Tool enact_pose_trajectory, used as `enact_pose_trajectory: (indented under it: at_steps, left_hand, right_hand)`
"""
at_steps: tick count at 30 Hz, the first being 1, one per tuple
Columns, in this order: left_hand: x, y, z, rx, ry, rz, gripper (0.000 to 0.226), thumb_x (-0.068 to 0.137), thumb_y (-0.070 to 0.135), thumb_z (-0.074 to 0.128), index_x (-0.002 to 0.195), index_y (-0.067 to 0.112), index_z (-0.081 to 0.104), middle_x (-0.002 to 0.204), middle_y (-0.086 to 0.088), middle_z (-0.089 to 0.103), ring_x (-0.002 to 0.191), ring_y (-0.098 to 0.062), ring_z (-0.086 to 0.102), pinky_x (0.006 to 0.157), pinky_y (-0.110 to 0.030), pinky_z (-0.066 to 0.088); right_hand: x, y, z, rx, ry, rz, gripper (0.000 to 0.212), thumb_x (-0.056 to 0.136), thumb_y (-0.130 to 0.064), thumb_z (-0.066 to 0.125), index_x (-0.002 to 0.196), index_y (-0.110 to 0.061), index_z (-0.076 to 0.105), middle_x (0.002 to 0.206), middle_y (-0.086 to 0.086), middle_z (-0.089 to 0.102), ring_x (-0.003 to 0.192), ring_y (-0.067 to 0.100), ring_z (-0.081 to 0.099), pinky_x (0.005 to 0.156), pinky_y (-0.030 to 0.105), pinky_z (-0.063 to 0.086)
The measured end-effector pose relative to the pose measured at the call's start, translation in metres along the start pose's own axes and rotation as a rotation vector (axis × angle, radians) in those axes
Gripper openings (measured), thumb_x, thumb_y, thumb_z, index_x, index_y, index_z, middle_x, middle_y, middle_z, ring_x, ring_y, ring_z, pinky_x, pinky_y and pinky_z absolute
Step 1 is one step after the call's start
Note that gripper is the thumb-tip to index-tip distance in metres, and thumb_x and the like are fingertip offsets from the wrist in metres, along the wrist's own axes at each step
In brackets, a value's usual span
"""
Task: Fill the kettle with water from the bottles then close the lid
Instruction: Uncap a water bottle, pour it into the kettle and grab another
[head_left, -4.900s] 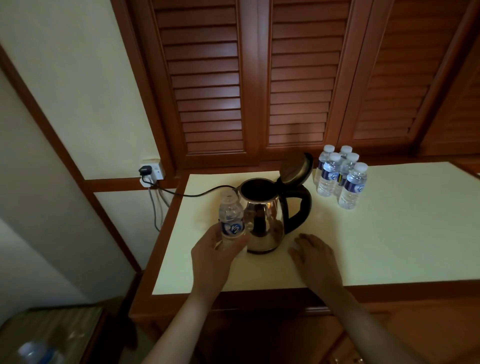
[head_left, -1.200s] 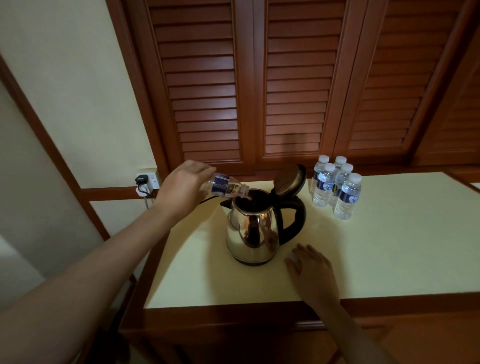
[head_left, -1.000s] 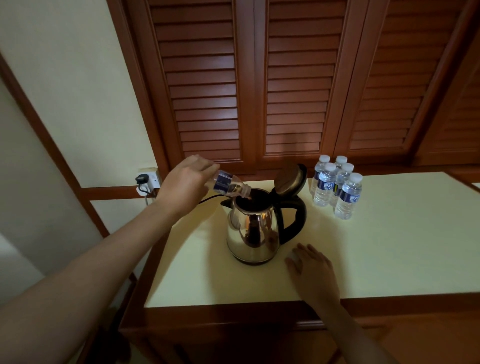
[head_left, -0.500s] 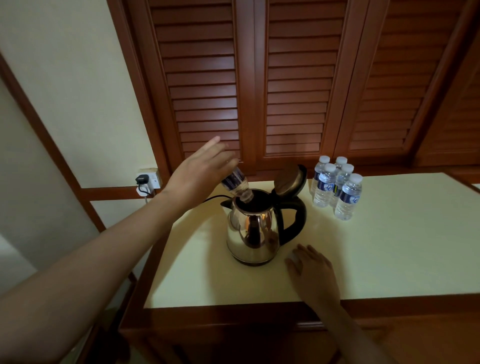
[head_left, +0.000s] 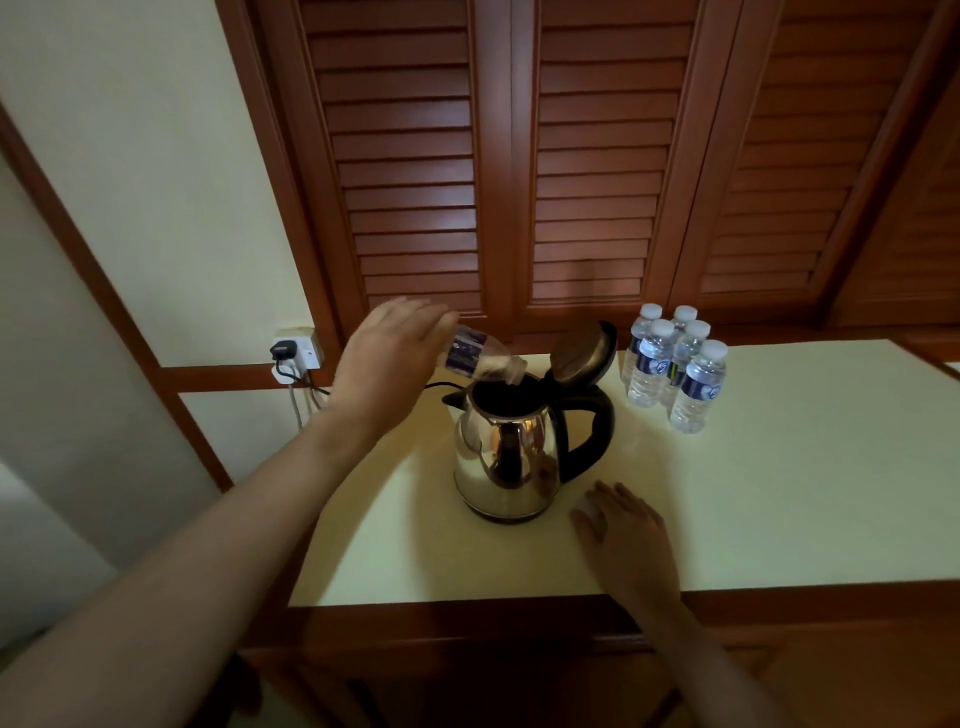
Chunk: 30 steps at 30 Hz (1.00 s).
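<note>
Draining the bottle (head_left: 480, 358) into the kettle (head_left: 506, 457)
Gripped at its base by the left hand (head_left: 389, 358), the bottle now slants neck-down into the kettle's open mouth, steeper than a second ago (probably chasing the last of the water). The right hand (head_left: 623, 530) lies flat and relaxed on the countertop (head_left: 779, 467) just beside the kettle. The lid (head_left: 582, 353) is still raised, and the capped bottles (head_left: 675, 374) wait behind.

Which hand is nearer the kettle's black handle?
Right. The right hand lies flat on the counter just in front of the handle; the left hand holds the tipped bottle on the spout side.
</note>
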<state>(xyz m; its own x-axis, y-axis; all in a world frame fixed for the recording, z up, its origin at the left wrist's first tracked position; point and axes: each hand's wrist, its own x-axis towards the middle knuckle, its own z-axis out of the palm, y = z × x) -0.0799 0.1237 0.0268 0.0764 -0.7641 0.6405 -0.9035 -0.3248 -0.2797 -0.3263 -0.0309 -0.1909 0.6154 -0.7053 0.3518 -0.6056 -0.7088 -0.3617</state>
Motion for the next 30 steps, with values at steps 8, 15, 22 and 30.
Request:
enact_pose_trajectory:
  at_steps: [8, 15, 22, 30]
  left_hand:
    - [-0.080, 0.025, 0.013, -0.543, 0.128, -0.712, 0.058, 0.075, 0.038, 0.087, 0.126, 0.024, 0.066, 0.110, 0.008, 0.073, 0.095, -0.011, 0.068, 0.082, -0.027, 0.053]
    - [-0.151, 0.080, 0.030, -0.849, 0.124, -0.966, 0.046, 0.072, 0.024, 0.089, 0.114, 0.021, 0.069, 0.094, 0.019, 0.068, 0.089, 0.025, 0.058, 0.073, 0.002, 0.044]
    - [-0.172, 0.096, 0.041, -0.872, 0.010, -0.946, 0.044, 0.076, 0.032, 0.086, 0.115, 0.018, 0.071, 0.104, 0.013, 0.073, 0.093, 0.008, 0.065, 0.084, -0.013, 0.054]
    - [-0.177, 0.094, 0.047, -0.952, -0.034, -0.945, 0.057, 0.074, 0.046, 0.080, 0.120, 0.015, 0.071, 0.110, 0.011, 0.072, 0.098, 0.006, 0.065, 0.081, -0.007, 0.052]
  right_hand:
    - [0.001, 0.002, 0.002, 0.001, 0.010, -0.005, 0.054, 0.090, -0.052, 0.045, 0.122, -0.016, 0.068, 0.132, 0.004, 0.064, 0.130, 0.025, 0.053, 0.107, 0.043, 0.042]
    - [0.002, 0.002, 0.001, -0.012, -0.017, 0.008, 0.052, 0.087, -0.058, 0.047, 0.116, -0.022, 0.070, 0.131, 0.000, 0.064, 0.128, 0.024, 0.052, 0.107, 0.042, 0.042]
    - [-0.002, -0.004, -0.009, -0.084, 0.067, -0.021, 0.041, 0.083, -0.057, 0.051, 0.097, -0.027, 0.075, 0.103, -0.001, 0.068, 0.095, 0.026, 0.058, 0.075, 0.035, 0.047]
    - [0.012, 0.002, -0.006, -0.104, -0.128, -0.143, 0.041, 0.087, -0.054, 0.057, 0.081, -0.015, 0.069, 0.079, 0.004, 0.060, 0.077, 0.024, 0.056, 0.069, 0.029, 0.040]
